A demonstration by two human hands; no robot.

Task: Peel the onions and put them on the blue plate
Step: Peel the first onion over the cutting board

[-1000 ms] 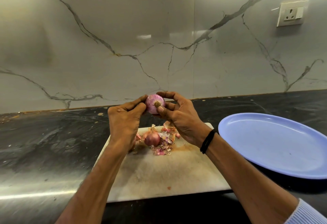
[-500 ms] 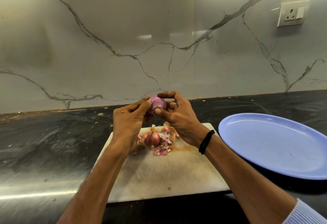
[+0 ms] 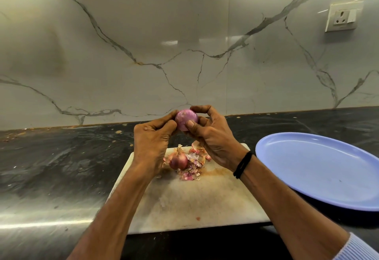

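Observation:
A pink-purple peeled onion (image 3: 186, 118) is held in the air above the far end of the white cutting board (image 3: 190, 200). My left hand (image 3: 151, 140) grips its left side with curled fingers. My right hand (image 3: 213, 136) holds its right side, thumb pressed on the front and forefinger arched over the top. A second onion (image 3: 178, 161), still in its brown skin, lies on the board below my hands, beside a small heap of peel scraps (image 3: 192, 169). The blue plate (image 3: 320, 169) sits empty on the counter to the right.
The board lies on a dark marbled counter (image 3: 61, 167) that runs up to a white veined wall. A wall socket (image 3: 343, 16) is mounted high at the right. The plate's near edge overlaps the board's right side.
The onion has been turned in my fingers: its root end faced me before, now a smooth side shows. Both hands stayed at the same height above the board.

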